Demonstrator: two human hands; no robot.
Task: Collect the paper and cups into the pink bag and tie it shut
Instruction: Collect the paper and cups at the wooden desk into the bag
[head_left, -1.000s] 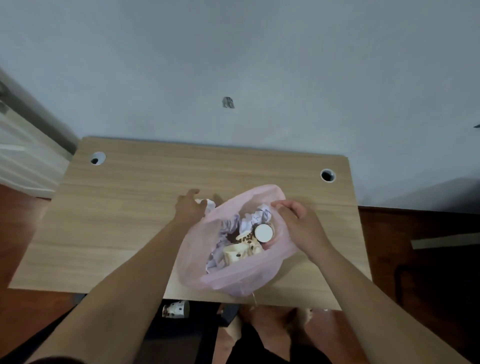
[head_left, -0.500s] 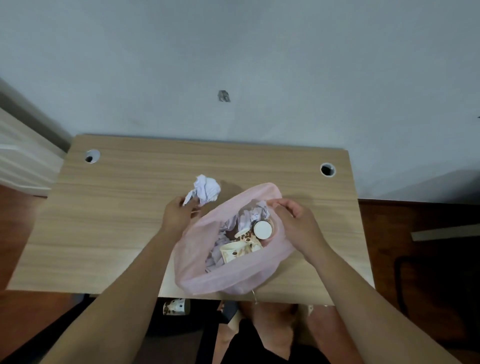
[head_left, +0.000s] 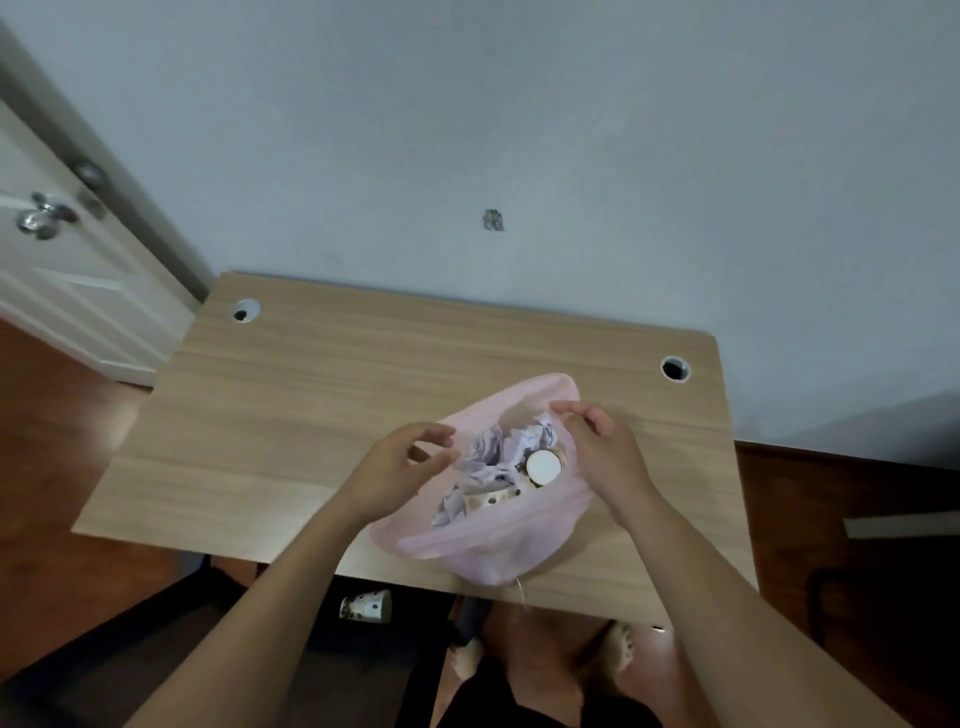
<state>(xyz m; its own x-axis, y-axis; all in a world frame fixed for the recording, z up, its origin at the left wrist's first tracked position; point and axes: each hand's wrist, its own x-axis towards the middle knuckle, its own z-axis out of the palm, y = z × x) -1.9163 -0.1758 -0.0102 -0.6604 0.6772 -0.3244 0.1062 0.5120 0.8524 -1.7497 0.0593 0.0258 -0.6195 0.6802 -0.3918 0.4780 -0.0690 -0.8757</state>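
Note:
The pink bag (head_left: 498, 540) lies open on the wooden table (head_left: 291, 415), near its front edge. Inside it sit crumpled white paper (head_left: 498, 447) and spotted paper cups (head_left: 543, 466), one showing its round white bottom. My right hand (head_left: 602, 452) pinches the bag's far right rim and holds the mouth open. My left hand (head_left: 400, 467) hovers at the bag's left rim with fingers spread and holds nothing.
Another spotted cup (head_left: 366, 605) lies on the dark floor under the table's front edge. The table has two cable holes (head_left: 674, 369) at its back corners. A white door (head_left: 57, 270) stands at the left. My feet (head_left: 613, 649) show below the table.
My left hand lifted a crumpled paper ball from the table beside the bag, dropped it in, and now hovers empty at the left rim. My right hand kept hold of the rim.

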